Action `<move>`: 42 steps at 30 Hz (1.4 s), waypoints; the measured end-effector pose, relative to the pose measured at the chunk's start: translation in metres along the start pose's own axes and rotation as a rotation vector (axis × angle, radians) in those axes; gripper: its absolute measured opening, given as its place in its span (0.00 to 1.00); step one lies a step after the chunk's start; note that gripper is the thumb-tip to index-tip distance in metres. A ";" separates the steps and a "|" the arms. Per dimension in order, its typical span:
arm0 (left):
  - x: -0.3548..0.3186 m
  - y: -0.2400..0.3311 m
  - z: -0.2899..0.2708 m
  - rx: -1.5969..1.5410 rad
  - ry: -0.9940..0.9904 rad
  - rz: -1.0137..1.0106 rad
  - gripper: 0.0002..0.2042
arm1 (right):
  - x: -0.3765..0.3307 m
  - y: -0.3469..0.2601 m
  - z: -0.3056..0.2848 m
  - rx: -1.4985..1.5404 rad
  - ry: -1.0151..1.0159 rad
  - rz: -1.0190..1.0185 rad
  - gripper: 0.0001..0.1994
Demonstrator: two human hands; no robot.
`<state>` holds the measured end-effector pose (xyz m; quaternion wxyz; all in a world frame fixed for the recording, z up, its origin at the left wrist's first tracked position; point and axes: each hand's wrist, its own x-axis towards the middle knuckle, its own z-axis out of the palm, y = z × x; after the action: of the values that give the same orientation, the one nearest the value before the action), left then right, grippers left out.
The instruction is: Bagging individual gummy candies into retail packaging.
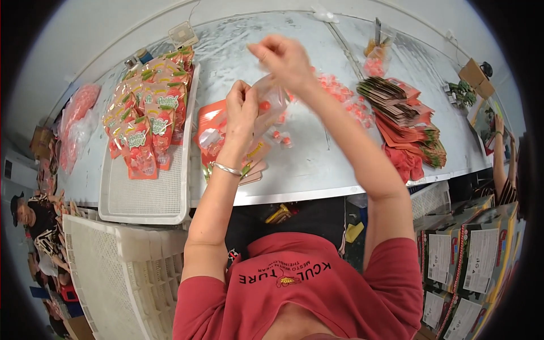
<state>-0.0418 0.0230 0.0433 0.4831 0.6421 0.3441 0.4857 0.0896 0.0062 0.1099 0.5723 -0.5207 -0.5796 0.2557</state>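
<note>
My left hand (242,105) is closed on the edge of a clear plastic pouch (273,95), which has a few small red pieces in its lower part. Above and to the right of the pouch is my right hand (283,59), slightly blurred, its fingers curled together; whatever they hold, if anything, is hidden. Small wrapped red-and-white candies (343,96) lie loose on the table beyond my right forearm, with a few more (281,138) nearer. Under my left forearm lie flat orange printed pouches (212,116), partly covered.
To the left, a white plastic tray (144,198) holds filled printed pouches (141,139). Stacked flat pouches (405,122) stand on the table (306,175) at right. White crates (102,255) are at lower left, printed cartons (453,260) at lower right. Another person's arms (500,150) show far right.
</note>
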 end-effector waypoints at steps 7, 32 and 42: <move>0.012 -0.031 -0.022 -0.367 0.121 -0.050 0.05 | -0.044 0.018 0.018 -0.409 -0.191 -0.752 0.17; 0.016 0.011 -0.050 -0.362 -0.070 -0.013 0.06 | -0.015 -0.012 0.013 -0.664 -0.446 -0.600 0.22; 0.009 0.001 -0.072 -0.139 0.045 0.053 0.10 | -0.024 -0.026 0.007 -0.732 -0.954 -0.318 0.09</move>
<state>-0.1082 0.0518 0.0513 0.5054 0.6048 0.3033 0.5355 0.0702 -0.0213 0.1219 0.0659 -0.4189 -0.8920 0.1566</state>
